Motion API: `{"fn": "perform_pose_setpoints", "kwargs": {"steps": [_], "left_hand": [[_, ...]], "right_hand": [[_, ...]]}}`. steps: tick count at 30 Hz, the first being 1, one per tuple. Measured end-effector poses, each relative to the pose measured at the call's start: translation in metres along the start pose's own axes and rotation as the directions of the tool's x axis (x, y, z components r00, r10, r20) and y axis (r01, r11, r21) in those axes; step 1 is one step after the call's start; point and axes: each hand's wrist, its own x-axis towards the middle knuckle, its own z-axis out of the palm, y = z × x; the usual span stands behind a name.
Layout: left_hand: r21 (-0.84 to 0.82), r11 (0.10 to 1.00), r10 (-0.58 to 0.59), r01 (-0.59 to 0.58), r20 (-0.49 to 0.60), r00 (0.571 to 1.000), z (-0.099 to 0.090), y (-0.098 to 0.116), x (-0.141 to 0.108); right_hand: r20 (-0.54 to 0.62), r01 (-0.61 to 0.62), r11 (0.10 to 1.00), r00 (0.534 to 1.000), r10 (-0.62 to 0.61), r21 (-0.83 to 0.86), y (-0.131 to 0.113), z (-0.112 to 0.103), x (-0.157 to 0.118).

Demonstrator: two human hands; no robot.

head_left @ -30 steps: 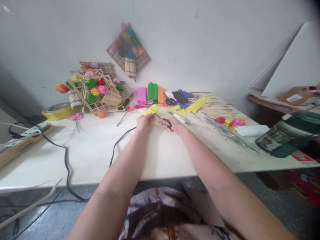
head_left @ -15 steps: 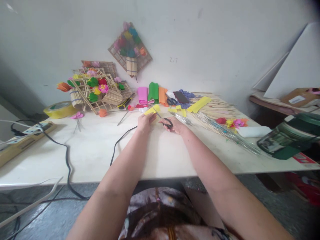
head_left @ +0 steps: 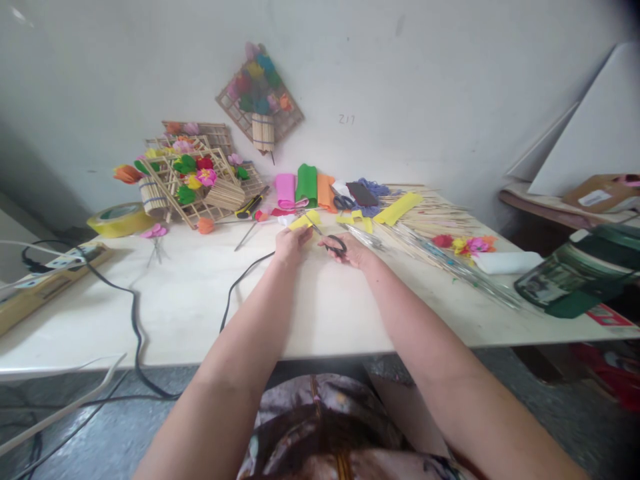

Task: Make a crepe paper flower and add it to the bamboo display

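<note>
Between the fingers of my left hand (head_left: 293,244) is a small piece of yellow crepe paper (head_left: 306,219). My right hand (head_left: 353,251) is closed round the black handles of a pair of scissors (head_left: 336,247), whose blades point up and left against the paper's right edge. Whether the blades are parted is too small to tell. Just beyond my hands lie yellow paper scraps (head_left: 357,219) and a longer yellow strip (head_left: 399,209). Pink (head_left: 285,191), green (head_left: 307,186) and orange paper rolls (head_left: 326,193) stand behind them.
Flower-decorated stick lattices (head_left: 195,173) pile up at the left, near a yellow tape roll (head_left: 123,219) and a power strip (head_left: 55,283). Thin wooden sticks (head_left: 440,217) and wires (head_left: 465,273) spread to the right. A green jar (head_left: 575,273) lies tilted at the right edge.
</note>
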Motion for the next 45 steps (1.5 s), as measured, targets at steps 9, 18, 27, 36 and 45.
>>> {"fn": "perform_pose_setpoints", "kwargs": {"steps": [9,18,27,36,45], "left_hand": [[0.005,1.000,0.009,-0.009,0.007,1.000,-0.0009,-0.0015,0.0011],[0.002,1.000,0.005,-0.005,-0.005,1.000,-0.0004,-0.0001,0.0011],[-0.008,1.000,-0.002,0.002,-0.024,1.000,-0.0010,-0.0005,0.0028],[-0.022,1.000,0.004,-0.004,-0.011,1.000,-0.0020,-0.0008,0.0038],[-0.033,0.999,0.010,-0.011,-0.011,1.000,-0.0018,-0.0011,0.0043]], "right_hand": [[-0.014,0.017,0.999,1.000,-0.017,0.036,0.0003,-0.0001,0.0014],[-0.044,0.047,0.998,0.998,-0.045,0.040,-0.0026,0.0023,0.0003],[-0.053,0.052,0.999,0.997,-0.053,-0.015,0.0000,0.0020,0.0044],[-0.056,0.062,0.996,0.996,-0.065,-0.058,0.0024,0.0028,0.0065],[-0.050,0.060,0.996,0.997,-0.063,-0.063,0.0031,0.0029,0.0076]]}}
